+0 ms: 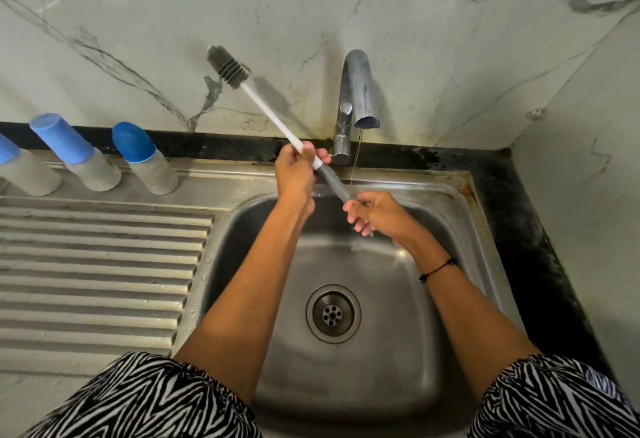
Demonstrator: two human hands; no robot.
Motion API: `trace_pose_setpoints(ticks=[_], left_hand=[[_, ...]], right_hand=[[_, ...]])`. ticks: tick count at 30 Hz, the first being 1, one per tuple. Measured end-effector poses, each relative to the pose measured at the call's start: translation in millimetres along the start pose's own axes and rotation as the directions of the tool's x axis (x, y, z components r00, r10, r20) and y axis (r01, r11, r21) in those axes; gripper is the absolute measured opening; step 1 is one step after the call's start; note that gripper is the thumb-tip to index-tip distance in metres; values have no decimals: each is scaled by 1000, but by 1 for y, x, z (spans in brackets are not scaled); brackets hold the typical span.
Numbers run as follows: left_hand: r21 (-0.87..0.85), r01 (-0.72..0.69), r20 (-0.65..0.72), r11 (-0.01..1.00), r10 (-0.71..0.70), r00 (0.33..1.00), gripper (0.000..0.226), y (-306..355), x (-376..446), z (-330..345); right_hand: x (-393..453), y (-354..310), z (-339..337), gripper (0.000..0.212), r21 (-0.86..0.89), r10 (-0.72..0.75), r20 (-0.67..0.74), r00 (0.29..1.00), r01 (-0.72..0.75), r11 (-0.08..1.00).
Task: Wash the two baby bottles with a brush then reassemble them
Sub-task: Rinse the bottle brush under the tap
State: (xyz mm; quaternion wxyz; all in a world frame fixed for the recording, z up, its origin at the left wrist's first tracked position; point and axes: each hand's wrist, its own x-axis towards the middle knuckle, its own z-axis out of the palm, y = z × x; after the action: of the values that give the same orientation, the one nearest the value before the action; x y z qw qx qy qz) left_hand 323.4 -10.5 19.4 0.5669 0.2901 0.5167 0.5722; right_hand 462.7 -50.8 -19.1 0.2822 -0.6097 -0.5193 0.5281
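Right hand [377, 214]: we hold it over the sink [491, 240], fingers curled round the grey lower end of the brush [273, 119], under a thin stream of water [356, 157]. Left hand [298, 169]: ours too, gripping the white handle higher up, so the brush slants up and left with its dark ribbed head near the marble wall [450, 22]. Drain [333, 313]: nearer us, at the basin floor. Ribbed draining board [97, 271]: to the left. Baby bottles, three visible with blue caps: leftmost [24, 169], cut by the frame edge, middle [74, 152], right [145, 159], standing along the back ledge. Tap [353, 102]: chrome, behind the basin.
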Motion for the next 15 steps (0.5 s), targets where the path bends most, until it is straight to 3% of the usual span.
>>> trace_pose_setpoints(ticks=[5,9,13,15], left_hand=[[-10,12,31,1000,-12,999,6,-12,-7,-2],[121,53,96,991,-65,993,28,-36,-24,0],[214,17,91,977,-37,995,27,-42,-22,-4],[252,-5,80,968,-15,997,26,-43,-23,-4]], right_hand=[[3,4,6,16,-84,19,20,1000,-17,996],[5,-10,10,17,-126,-50,-31,998,46,991],[0,-5,12,14,-127,-46,-27,999,43,991],[-3,-4,17,15,-254,-72,-72,995,51,966]])
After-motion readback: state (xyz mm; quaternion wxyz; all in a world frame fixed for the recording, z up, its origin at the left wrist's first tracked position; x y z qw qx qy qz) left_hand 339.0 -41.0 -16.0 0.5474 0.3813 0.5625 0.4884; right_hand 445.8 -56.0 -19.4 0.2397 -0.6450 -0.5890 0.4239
